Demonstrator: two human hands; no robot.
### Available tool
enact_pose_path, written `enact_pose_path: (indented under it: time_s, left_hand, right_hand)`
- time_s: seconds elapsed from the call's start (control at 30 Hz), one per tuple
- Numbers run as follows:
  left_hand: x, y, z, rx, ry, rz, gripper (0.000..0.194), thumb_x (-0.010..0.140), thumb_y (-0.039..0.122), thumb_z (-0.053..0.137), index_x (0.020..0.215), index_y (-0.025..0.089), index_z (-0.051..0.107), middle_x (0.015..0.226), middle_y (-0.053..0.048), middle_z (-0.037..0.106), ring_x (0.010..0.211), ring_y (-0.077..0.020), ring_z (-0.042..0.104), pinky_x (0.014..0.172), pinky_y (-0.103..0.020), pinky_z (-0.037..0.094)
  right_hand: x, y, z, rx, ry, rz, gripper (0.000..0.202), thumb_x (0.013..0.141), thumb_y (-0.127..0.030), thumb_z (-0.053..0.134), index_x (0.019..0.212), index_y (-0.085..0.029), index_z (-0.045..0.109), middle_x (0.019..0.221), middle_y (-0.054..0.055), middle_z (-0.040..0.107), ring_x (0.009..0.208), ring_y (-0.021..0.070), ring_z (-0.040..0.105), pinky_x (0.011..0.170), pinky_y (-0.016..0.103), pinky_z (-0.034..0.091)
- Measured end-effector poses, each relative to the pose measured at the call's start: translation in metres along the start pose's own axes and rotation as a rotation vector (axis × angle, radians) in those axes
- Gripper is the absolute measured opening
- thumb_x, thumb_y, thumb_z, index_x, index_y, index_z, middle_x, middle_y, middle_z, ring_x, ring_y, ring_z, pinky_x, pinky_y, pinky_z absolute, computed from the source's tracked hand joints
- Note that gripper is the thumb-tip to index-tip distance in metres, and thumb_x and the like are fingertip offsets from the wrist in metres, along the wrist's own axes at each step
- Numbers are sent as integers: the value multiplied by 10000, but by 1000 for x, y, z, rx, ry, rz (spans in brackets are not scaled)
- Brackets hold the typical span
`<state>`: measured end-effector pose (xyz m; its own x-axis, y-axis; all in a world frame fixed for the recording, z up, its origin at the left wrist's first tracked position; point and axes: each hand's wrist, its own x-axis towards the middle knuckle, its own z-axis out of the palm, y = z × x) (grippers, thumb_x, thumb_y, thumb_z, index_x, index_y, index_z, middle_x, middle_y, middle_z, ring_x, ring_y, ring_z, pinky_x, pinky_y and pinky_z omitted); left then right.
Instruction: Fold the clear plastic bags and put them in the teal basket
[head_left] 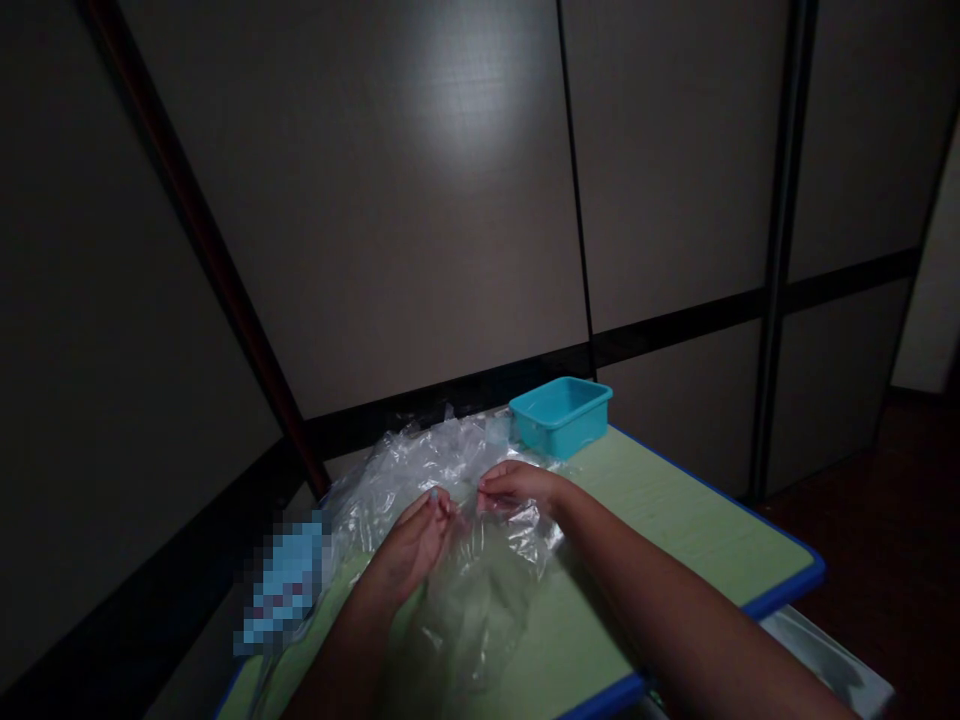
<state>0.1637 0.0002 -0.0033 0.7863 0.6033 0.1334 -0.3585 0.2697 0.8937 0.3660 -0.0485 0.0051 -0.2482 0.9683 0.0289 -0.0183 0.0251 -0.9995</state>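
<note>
A clear plastic bag (480,610) hangs between my hands over the green table top (697,530). My right hand (521,483) pinches the bag's upper edge between thumb and fingers. Beside it, my left hand (421,540) is closed, its fingertips at the other side of the bag's upper edge. A small pale spot shows at the left thumb tip; I cannot tell what it is. Behind my hands lies a heap of crumpled clear plastic bags (397,465). The bag in my hands looks see-through, with the green surface showing behind it.
A turquoise plastic basin (566,430) stands at the table's far corner. At the left edge is a blurred-out light blue item (285,580). The table has a blue rim, and dark-framed cabinet panels (450,250) rise close behind it. A pale surface (825,660) shows below the table's right side.
</note>
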Motion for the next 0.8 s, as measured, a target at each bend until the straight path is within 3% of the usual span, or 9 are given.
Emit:
enact_pose_path:
  time_s: [0.17,0.37,0.53,0.67,0.8]
  left_hand:
    - [2,-2,-2,263,136,-101,272,696,349,683,896,176,622,564,35,540,505,-111,523,504,-212,382]
    - [10,8,-17,586,322,35,241,557,313,742,718,147,673,638,-20,643,580,-171,572,538,-240,380]
    - [8,12,-21,707,348,87,239,548,288,741,740,155,691,666,-25,654,635,-195,581,567,-247,387]
    - [6,12,-23,764,357,96,207,581,338,735,585,151,646,540,-2,590,512,-151,509,496,-228,332]
    - [7,13,-30,781,460,180,264,649,403,684,566,167,600,460,43,485,437,-118,421,449,-214,260]
  right_hand:
    - [2,6,3,-13,-20,2,335,725,-426,608,732,-94,650,476,-46,484,364,29,355,369,159,238]
    - [3,7,2,-77,60,1,289,704,-402,635,709,-113,621,471,-55,482,368,35,356,362,161,253]
    - [7,14,-2,-188,263,55,200,721,-322,609,654,-155,523,533,-24,538,442,79,488,411,181,365]
    - [9,24,-11,-346,464,141,148,739,-238,578,636,-183,487,418,-33,455,379,98,456,385,203,331]
    - [7,24,-16,-507,548,164,66,712,-170,591,708,-192,529,404,-39,426,374,100,429,405,216,310]
